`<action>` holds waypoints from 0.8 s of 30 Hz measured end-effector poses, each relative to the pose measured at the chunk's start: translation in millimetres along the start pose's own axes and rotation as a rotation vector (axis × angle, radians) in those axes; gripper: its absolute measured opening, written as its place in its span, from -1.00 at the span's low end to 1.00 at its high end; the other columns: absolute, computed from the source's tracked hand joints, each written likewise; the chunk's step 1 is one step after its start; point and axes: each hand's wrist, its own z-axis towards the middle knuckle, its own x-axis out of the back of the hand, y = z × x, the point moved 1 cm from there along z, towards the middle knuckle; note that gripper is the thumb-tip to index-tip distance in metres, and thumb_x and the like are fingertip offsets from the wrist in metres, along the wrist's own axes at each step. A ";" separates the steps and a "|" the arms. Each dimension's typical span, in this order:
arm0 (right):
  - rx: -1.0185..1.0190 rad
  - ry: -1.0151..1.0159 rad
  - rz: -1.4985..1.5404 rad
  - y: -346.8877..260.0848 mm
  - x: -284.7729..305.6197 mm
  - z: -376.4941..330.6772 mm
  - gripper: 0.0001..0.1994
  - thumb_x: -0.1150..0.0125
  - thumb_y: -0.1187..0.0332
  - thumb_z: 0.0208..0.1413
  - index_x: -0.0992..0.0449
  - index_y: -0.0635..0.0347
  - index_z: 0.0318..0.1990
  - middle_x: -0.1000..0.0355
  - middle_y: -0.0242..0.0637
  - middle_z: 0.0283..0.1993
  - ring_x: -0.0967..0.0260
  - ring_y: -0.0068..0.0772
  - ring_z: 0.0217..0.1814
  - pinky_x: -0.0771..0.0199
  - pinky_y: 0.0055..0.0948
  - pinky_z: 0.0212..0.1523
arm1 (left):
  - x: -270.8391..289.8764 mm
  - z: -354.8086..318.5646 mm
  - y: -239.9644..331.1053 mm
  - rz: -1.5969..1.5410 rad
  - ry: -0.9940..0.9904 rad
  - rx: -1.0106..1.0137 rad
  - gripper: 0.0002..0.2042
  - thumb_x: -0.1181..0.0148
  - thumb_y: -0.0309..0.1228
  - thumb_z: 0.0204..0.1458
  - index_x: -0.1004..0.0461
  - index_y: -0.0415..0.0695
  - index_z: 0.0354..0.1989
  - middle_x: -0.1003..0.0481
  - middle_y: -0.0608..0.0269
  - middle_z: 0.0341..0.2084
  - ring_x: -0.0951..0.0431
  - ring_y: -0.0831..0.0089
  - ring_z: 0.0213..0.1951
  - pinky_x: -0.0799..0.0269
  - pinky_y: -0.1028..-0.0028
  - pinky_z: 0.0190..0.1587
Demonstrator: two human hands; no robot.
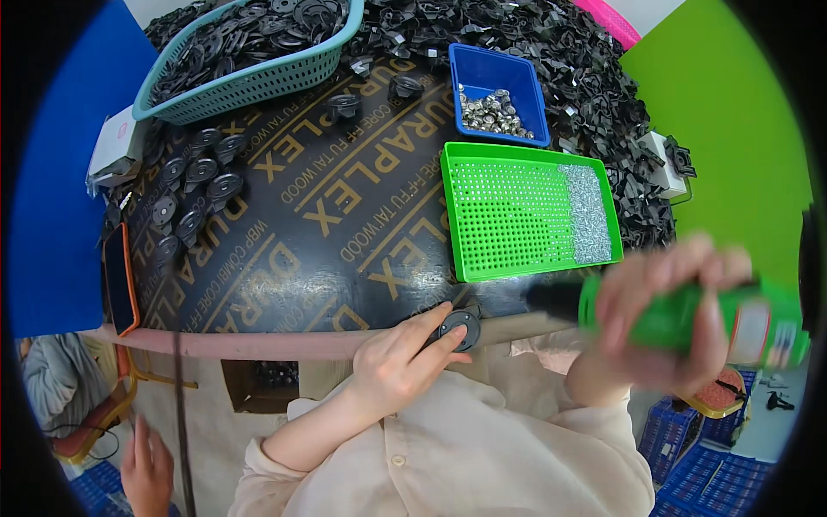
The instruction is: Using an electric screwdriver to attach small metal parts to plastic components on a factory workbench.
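Observation:
My left hand (392,366) grips a round black plastic part (459,331) between thumb and fingers at the table's near edge. Small holes show on the face of that part. In my right hand (668,302), blurred by motion, is a green power screwdriver (741,323). Its dark tip points left, toward the black part but apart from it. Just beyond lies a green perforated tray (500,233), with many small silvery screws (588,215) heaped at its right end and others sitting in its holes.
A blue bin (491,67) holds shiny metal pieces. Black round parts fill a teal basket (250,90); several assembled ones (201,172) stand at left beside an orange-edged phone (121,280). Black parts (594,95) pile up far right. Another person's hand (146,470) shows lower left.

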 end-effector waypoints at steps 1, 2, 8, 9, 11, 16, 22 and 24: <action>-0.038 -0.043 -0.061 -12.9 -3.5 -7.9 -0.78 0.00 0.37 0.16 -0.15 0.23 -0.14 -0.36 0.03 -0.28 -0.34 -0.29 -0.70 -0.44 -0.34 -0.72 | -0.7 1.3 0.5 -0.006 -0.002 0.001 -0.58 -0.52 -0.32 -0.31 -0.58 -0.17 -0.21 -0.55 -0.01 -0.14 -0.64 0.30 -0.33 -0.58 0.50 -0.39; -0.096 -0.090 0.039 -22.0 -1.3 -20.4 -0.73 -0.09 0.48 0.19 -0.14 0.27 -0.07 -0.39 0.17 -0.16 -0.49 -0.06 -0.47 -0.62 -0.17 -0.44 | -0.9 2.6 1.1 -0.006 -0.009 0.002 -0.58 -0.52 -0.33 -0.31 -0.58 -0.17 -0.21 -0.55 -0.01 -0.14 -0.64 0.29 -0.33 -0.58 0.50 -0.39; -0.221 -0.109 -0.028 -21.8 -3.4 -55.3 -0.71 -0.13 0.55 0.16 -0.14 0.29 -0.06 -0.40 0.21 -0.15 -0.50 -0.07 -0.43 -0.62 -0.14 -0.34 | -1.2 2.6 2.3 0.012 -0.005 -0.001 -0.58 -0.52 -0.34 -0.31 -0.59 -0.16 -0.20 -0.55 0.00 -0.14 -0.64 0.29 -0.33 -0.59 0.49 -0.38; -0.219 -0.110 -0.026 -23.1 -4.4 -54.7 -0.71 -0.13 0.55 0.16 -0.14 0.29 -0.06 -0.40 0.21 -0.15 -0.50 -0.07 -0.43 -0.62 -0.14 -0.34 | -1.1 2.7 2.2 0.018 -0.006 -0.001 -0.58 -0.52 -0.34 -0.31 -0.58 -0.16 -0.19 -0.55 0.01 -0.14 -0.64 0.30 -0.33 -0.59 0.49 -0.38; -0.239 -0.090 -0.057 -27.1 -6.8 -53.2 -0.73 -0.11 0.56 0.17 -0.15 0.28 -0.07 -0.40 0.20 -0.14 -0.50 -0.10 -0.43 -0.62 -0.13 -0.31 | -2.6 1.9 1.2 0.014 -0.006 -0.010 -0.57 -0.52 -0.33 -0.29 -0.58 -0.15 -0.18 -0.55 0.01 -0.14 -0.64 0.30 -0.33 -0.59 0.49 -0.38; -0.191 -0.118 -0.067 -9.7 -11.0 -55.4 -0.75 -0.09 0.50 0.18 -0.15 0.26 -0.10 -0.41 0.16 -0.20 -0.45 -0.17 -0.53 -0.57 -0.22 -0.46 | -1.7 -3.0 -0.4 0.044 -0.011 0.001 -0.58 -0.49 -0.31 -0.22 -0.57 -0.14 -0.14 -0.55 0.02 -0.13 -0.64 0.31 -0.33 -0.59 0.50 -0.38; -0.126 -0.256 -0.161 -8.8 -13.6 -46.1 -0.79 -0.08 0.47 0.17 -0.17 0.27 -0.15 -0.44 0.09 -0.31 -0.40 -0.23 -0.64 -0.52 -0.27 -0.59 | -5.3 -1.6 -2.5 0.053 -0.008 -0.064 -0.59 -0.47 -0.30 -0.18 -0.56 -0.13 -0.11 -0.54 0.02 -0.12 -0.64 0.33 -0.33 -0.58 0.53 -0.40; -0.128 -0.255 -0.141 -2.2 -16.1 -48.7 -0.78 -0.10 0.47 0.17 -0.19 0.26 -0.15 -0.44 0.07 -0.34 -0.39 -0.26 -0.64 -0.51 -0.27 -0.62 | -4.6 -2.9 -3.8 0.062 0.001 -0.068 -0.59 -0.48 -0.29 -0.18 -0.56 -0.13 -0.12 -0.54 0.00 -0.13 -0.64 0.34 -0.33 -0.57 0.53 -0.41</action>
